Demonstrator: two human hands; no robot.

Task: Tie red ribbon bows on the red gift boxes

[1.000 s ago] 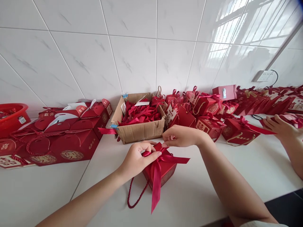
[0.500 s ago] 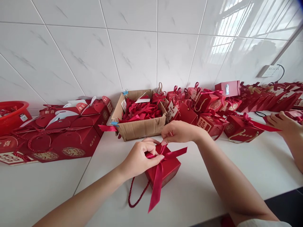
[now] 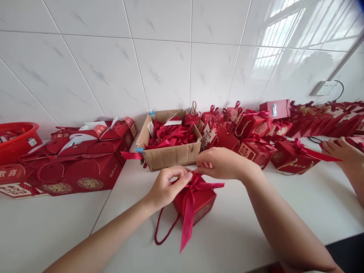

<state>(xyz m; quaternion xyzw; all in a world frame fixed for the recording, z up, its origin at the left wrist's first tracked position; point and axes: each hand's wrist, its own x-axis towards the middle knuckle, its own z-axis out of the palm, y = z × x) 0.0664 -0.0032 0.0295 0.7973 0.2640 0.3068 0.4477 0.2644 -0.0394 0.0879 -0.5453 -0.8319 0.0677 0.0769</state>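
A red gift box (image 3: 205,201) stands on the white counter in front of me, with a dark red cord handle (image 3: 162,239) hanging at its left. Across its top lies a red satin ribbon (image 3: 187,223), tied at the middle, one tail hanging over the front and another pointing right. My left hand (image 3: 167,187) is closed in a pinch at the ribbon's far left part, above the box. Close by, my right hand (image 3: 218,163) pinches the ribbon too, its fingertips near the left thumb. The ribbon between the fingertips is partly hidden.
Behind the box is a cardboard box (image 3: 170,156) full of red ribbons. Red boxes (image 3: 93,178) and a red basin (image 3: 19,144) stand left. Finished-looking beribboned boxes (image 3: 294,155) crowd the right, where another person's hand (image 3: 338,149) rests on a red item. Tiled wall behind.
My left hand has shifted its pinch from the ribbon's middle up toward its far side. My right hand has moved slightly right and down. The view has shifted slightly.
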